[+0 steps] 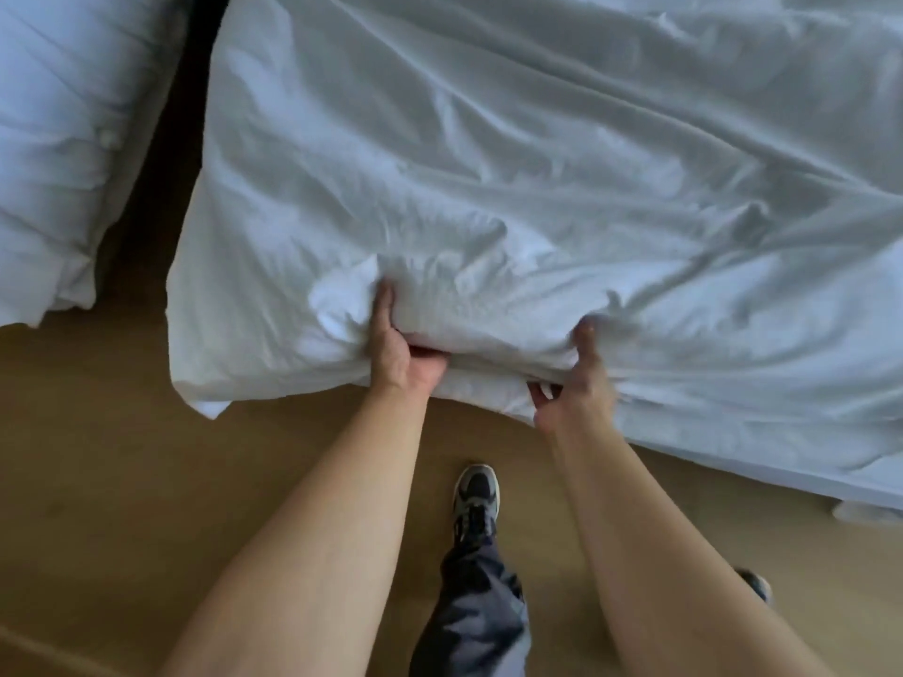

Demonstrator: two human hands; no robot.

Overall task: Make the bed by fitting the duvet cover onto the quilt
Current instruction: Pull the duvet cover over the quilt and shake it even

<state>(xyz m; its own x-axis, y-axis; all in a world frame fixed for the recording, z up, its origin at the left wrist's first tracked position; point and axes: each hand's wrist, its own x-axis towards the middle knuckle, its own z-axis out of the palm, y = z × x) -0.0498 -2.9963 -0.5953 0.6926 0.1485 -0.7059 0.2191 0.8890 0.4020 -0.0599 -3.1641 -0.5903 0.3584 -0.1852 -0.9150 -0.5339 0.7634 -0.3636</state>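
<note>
Quilt looks mostly inside its cover, near edge left to settle.
A second bed (58, 153) lies far left; my left hand (398, 349) and right hand (574, 383) each pinch the duvet cover (488, 163) along its near edge, spread rumpled across my bed.

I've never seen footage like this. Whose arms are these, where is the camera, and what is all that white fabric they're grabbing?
There is no machine here: a person wears a camera on the head, looking down at their own bare arms. The left hand and the right hand each have a grip on the near edge of a white duvet, thumbs on top and fingers tucked under, bunching the fabric. It lies wrinkled across a bed. A second white bed stands to the left. Below are a tan floor and the person's shoe.
</note>
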